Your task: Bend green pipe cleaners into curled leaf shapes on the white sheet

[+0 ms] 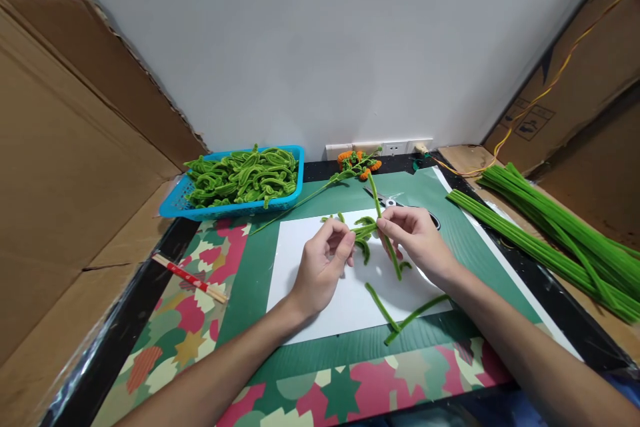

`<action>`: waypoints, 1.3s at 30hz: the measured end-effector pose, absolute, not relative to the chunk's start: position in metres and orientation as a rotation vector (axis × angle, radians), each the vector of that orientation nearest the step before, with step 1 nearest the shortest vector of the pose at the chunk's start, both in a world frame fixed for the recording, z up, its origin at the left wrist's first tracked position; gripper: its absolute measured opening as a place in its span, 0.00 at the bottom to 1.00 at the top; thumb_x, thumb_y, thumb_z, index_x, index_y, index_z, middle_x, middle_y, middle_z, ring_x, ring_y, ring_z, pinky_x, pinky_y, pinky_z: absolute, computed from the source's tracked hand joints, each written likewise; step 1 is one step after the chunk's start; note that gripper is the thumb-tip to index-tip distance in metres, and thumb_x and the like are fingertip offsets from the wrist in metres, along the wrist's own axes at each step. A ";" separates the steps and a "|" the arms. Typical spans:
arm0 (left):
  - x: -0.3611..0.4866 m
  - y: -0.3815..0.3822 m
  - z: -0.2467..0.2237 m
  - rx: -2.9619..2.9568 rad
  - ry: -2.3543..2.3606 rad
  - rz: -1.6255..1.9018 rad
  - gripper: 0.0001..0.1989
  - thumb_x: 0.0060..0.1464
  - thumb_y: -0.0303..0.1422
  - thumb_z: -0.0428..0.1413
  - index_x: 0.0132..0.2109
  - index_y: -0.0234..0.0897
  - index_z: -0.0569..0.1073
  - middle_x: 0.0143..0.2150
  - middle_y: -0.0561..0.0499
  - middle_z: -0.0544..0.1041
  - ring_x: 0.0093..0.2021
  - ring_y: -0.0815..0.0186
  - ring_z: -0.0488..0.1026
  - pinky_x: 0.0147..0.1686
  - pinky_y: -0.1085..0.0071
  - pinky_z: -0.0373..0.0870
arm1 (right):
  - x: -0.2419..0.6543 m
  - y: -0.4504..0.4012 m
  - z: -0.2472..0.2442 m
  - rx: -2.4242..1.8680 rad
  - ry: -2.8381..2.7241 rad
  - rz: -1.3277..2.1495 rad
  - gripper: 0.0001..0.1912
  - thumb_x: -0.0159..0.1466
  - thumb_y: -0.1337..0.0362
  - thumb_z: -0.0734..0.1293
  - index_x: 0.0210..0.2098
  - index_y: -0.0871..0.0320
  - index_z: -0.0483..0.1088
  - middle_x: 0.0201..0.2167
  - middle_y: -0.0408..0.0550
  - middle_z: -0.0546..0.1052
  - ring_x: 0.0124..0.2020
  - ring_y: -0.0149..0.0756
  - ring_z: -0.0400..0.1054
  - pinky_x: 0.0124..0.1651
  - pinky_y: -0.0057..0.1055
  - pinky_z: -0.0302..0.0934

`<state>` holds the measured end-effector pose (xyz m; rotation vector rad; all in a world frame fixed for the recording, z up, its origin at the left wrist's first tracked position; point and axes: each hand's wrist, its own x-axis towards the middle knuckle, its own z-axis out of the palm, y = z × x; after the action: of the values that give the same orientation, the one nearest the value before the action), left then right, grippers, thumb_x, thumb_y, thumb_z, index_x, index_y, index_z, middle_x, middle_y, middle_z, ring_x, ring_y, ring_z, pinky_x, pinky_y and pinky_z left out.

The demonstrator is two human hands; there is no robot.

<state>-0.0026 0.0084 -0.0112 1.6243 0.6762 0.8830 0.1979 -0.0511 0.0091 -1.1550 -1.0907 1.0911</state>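
Note:
Over a white sheet [310, 320], my left hand [325, 263] pinches one end of a bundle of green fuzzy stems [365, 231]. The fingers of my right hand [413, 237] are closed on the other end, where a longer green stem [375, 195] crosses the bundle and sticks out above and below. Small curled green pieces [366, 252] show just under the bundle. Nearer the front, two loose green stems [383, 307] meet in a V shape, partly on the sheet and partly on the green mat.
A blue basket [235, 210] of curled green pieces stands at the back left. Behind the hands lie an orange flower [357, 161] and scissors [390, 203]. Long green stems [565, 233] lie at the right, wrapped chopsticks [190, 278] at the left. Cardboard walls flank the table.

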 end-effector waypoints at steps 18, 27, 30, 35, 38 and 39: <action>-0.011 0.006 -0.012 2.187 0.663 0.892 0.08 0.75 0.39 0.53 0.52 0.40 0.71 0.40 0.52 0.78 0.32 0.67 0.73 0.33 0.72 0.68 | 0.195 -0.050 0.014 -1.139 -0.889 1.160 0.19 0.60 0.50 0.78 0.27 0.59 0.76 0.21 0.40 0.70 0.21 0.26 0.57 0.24 0.25 0.51; -0.008 0.001 -0.002 2.112 0.579 0.629 0.13 0.72 0.43 0.56 0.52 0.39 0.76 0.41 0.50 0.80 0.33 0.67 0.73 0.33 0.72 0.67 | 0.185 -0.052 0.018 -0.980 -0.772 1.086 0.19 0.58 0.50 0.81 0.30 0.58 0.77 0.22 0.40 0.72 0.21 0.28 0.61 0.22 0.26 0.59; -0.007 0.000 -0.003 1.975 0.608 0.650 0.15 0.72 0.44 0.57 0.45 0.37 0.77 0.35 0.52 0.78 0.29 0.69 0.72 0.31 0.72 0.68 | 0.183 -0.053 0.019 -0.944 -0.781 1.154 0.19 0.57 0.51 0.82 0.32 0.58 0.78 0.25 0.43 0.77 0.23 0.30 0.68 0.24 0.28 0.66; -0.004 0.002 -0.006 1.549 0.704 0.751 0.19 0.70 0.49 0.58 0.39 0.37 0.75 0.29 0.55 0.76 0.20 0.73 0.69 0.19 0.77 0.64 | 0.184 -0.052 0.014 -0.968 -0.857 1.179 0.18 0.59 0.50 0.81 0.33 0.59 0.80 0.28 0.47 0.80 0.24 0.31 0.69 0.24 0.28 0.67; 0.000 0.006 -0.004 1.425 0.746 0.878 0.20 0.65 0.49 0.64 0.38 0.35 0.75 0.27 0.54 0.77 0.17 0.73 0.70 0.15 0.78 0.61 | 0.187 -0.051 0.012 -1.010 -0.937 1.200 0.21 0.60 0.46 0.80 0.31 0.59 0.80 0.28 0.47 0.81 0.22 0.30 0.67 0.23 0.28 0.66; 0.001 0.007 -0.003 1.399 0.759 0.919 0.20 0.63 0.49 0.65 0.37 0.35 0.75 0.27 0.54 0.77 0.16 0.73 0.70 0.14 0.78 0.61 | 0.187 -0.050 0.012 -1.018 -0.960 1.216 0.22 0.60 0.45 0.80 0.31 0.59 0.80 0.27 0.47 0.81 0.21 0.29 0.67 0.23 0.28 0.66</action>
<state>0.0010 0.0075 -0.0030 1.3992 0.7590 0.9187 0.1874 -0.0505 0.0119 -1.0178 -0.9604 1.2156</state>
